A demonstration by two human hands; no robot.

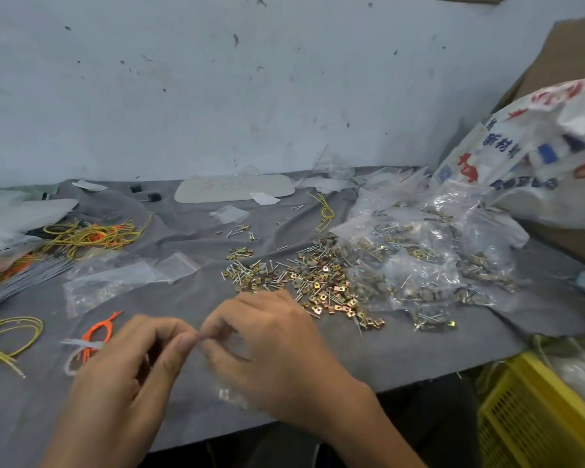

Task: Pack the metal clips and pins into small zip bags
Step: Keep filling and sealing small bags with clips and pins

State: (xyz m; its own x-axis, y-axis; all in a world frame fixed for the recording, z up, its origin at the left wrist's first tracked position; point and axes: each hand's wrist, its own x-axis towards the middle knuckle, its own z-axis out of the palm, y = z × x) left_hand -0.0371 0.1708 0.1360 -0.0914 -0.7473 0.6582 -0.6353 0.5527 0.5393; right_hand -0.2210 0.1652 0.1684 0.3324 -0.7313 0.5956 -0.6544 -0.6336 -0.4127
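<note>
Above the grey cloth-covered table [419, 359], left hand [125, 373] and right hand [277, 346], fingers [183, 346] of both pinching a blurred small clear zip bag [232, 396], brass-coloured metal clips and silver pins [318, 282] heaped just beyond

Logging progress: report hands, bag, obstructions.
Left hand and right hand pinching small zip bag, blurred. Clips inside. Loose pile beyond; nothing blocking.

Blue "新材料" on white sack [507, 143]; other chars illegible.
</note>
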